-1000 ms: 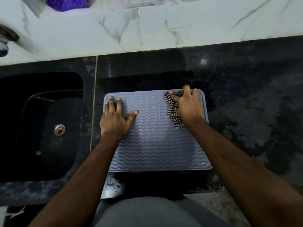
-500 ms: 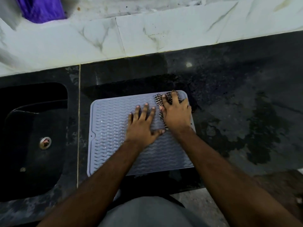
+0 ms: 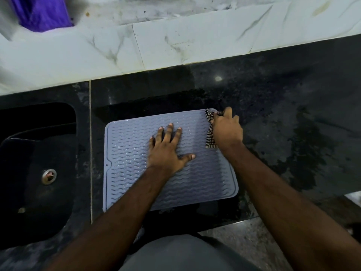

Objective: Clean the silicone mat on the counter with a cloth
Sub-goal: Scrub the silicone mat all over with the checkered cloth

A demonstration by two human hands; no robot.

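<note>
1. Silicone mat [image 3: 136, 184] lies flat on counter [image 3: 283, 114] beside sink [image 3: 35, 173].
2. Left hand [image 3: 166, 151] open, flat, pinning the mat.
3. Right hand [image 3: 227, 132] clutches striped cloth [image 3: 210, 132] at far right corner.
4. I'd press evenly, wiping along the ridges.

Sink: black rectangular basin [image 3: 29, 192] sunk into the counter's left end, with a round metal drain [image 3: 49, 176] in its floor.
Backsplash: white marble-veined tiles [image 3: 195, 40] along the far edge (smudged with dark specks).
Purple object: blurred purple item [image 3: 45, 12] at top left; what it is cannot be told.
Floor: grey speckled floor [image 3: 244, 241] below the near edge.
</note>
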